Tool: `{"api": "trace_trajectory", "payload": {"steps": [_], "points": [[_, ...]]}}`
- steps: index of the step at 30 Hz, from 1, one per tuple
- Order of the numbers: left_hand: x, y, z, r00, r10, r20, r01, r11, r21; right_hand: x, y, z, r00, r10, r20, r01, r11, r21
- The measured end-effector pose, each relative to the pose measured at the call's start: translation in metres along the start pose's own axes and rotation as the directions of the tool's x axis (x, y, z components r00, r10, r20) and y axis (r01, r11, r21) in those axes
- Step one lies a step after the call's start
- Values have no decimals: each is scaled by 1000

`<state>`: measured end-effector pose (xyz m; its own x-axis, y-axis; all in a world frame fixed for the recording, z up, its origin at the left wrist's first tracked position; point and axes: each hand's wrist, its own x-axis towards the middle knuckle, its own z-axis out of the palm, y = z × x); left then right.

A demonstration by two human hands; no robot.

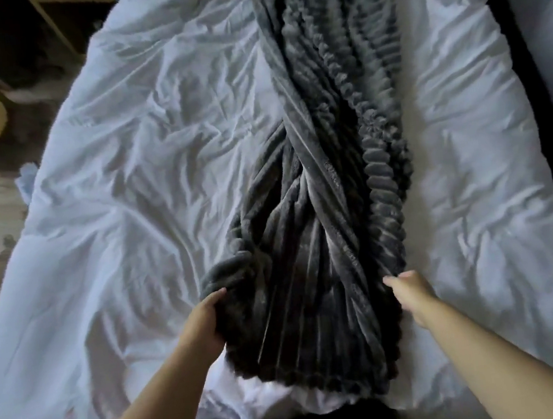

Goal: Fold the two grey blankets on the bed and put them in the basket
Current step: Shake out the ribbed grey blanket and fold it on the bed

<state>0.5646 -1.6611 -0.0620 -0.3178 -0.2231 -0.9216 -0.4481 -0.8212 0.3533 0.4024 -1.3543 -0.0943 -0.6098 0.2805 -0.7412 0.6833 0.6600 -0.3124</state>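
Grey blanket (320, 222) lies twisted on bed (131, 189); left hand (208, 317) and right hand (411, 294) grip near corners. First fold pending: untwist, spread.

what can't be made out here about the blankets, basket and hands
Head view only:
basket: outside the frame.
grey blanket: twisted bundle, far end cut off by the top edge; one blanket or two, cannot tell.
left hand: fingers hidden under the blanket's edge it grips.
right hand: motion-blurred at the blanket's other edge; grip unclear.
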Motion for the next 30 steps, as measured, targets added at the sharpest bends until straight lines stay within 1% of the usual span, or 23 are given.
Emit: {"api": "trace_trajectory", "payload": {"steps": [3, 4, 5, 7, 9, 10, 12, 14, 15, 17, 18, 19, 20, 21, 22, 23, 24, 25, 26, 27, 28, 29, 30], "points": [[-16, 18, 13, 997, 27, 69, -30, 999, 40, 36, -26, 1, 999, 28, -30, -22, 981, 194], [-20, 24, 18, 995, 52, 80, -59, 994, 87, 43, -33, 3, 997, 64, 31, -70, 961, 269], [-25, 30, 24, 994, 71, 83, -83, 986, 148, 49, -40, 5, 986, 88, 139, -131, 932, 339], [-33, 41, 35, 992, 93, 87, -112, 965, 238, 48, -53, 9, 929, 136, 343, -275, 876, 397], [-47, 56, 49, 983, 129, 129, -157, 959, 236, 34, -65, 6, 903, 148, 402, -314, 868, 385], [-57, 66, 58, 971, 185, 151, -215, 953, 213, 22, -73, 0, 901, 136, 412, -304, 876, 375], [-81, 94, 76, 905, 378, 196, -407, 902, 143, 0, -97, -28, 900, 66, 431, -254, 883, 394], [-111, 133, 98, 774, 594, 219, -603, 797, -31, -24, -133, -79, 925, -37, 379, -173, 845, 505], [-127, 155, 107, 697, 686, 209, -668, 727, -160, -38, -152, -112, 946, -99, 309, -106, 805, 584], [-157, 197, 119, 569, 804, 171, -698, 582, -416, -68, -184, -183, 964, -253, 83, 118, 687, 717], [-170, 213, 122, 528, 834, 158, -669, 523, -527, -84, -195, -216, 942, -333, -37, 238, 588, 773], [-182, 222, 124, 482, 863, 153, -628, 462, -626, -101, -201, -245, 892, -435, -123, 334, 451, 828], [-186, 227, 124, 432, 891, 138, -598, 397, -696, -119, -202, -267, 815, -551, -179, 378, 272, 885], [-185, 228, 124, 404, 906, 126, -570, 357, -740, -130, -197, -281, 732, -641, -231, 371, 91, 924], [-178, 224, 123, 416, 903, 107, -547, 343, -764, -134, -190, -287, 683, -680, -267, 345, -23, 938], [-169, 216, 123, 484, 868, 113, -527, 392, -755, -130, -179, -285, 704, -656, -272, 315, -54, 947], [-155, 203, 122, 604, 789, 116, -508, 493, -707, -121, -163, -276, 743, -629, -228, 259, -43, 965], [-141, 188, 122, 725, 678, 120, -490, 631, -602, -110, -143, -259, 777, -619, -112, 155, 15, 988], [-125, 170, 119, 813, 575, 93, -474, 746, -468, -101, -121, -233, 765, -643, 43, 60, 137, 989], [-108, 150, 115, 863, 503, 44, -466, 827, -317, -92, -101, -207, 780, -608, 148, 54, 302, 952], [-91, 132, 110, 881, 473, -36, -472, 866, -165, -82, -80, -183, 838, -494, 234, 27, 465, 885], [-78, 116, 105, 864, 484, -139, -490, 872, -10, -72, -61, -162, 905, -355, 236, 5, 561, 828], [-69, 104, 100, 831, 519, -203, -505, 855, 119, -68, -47, -142, 961, -236, 147, 25, 599, 800]]}}
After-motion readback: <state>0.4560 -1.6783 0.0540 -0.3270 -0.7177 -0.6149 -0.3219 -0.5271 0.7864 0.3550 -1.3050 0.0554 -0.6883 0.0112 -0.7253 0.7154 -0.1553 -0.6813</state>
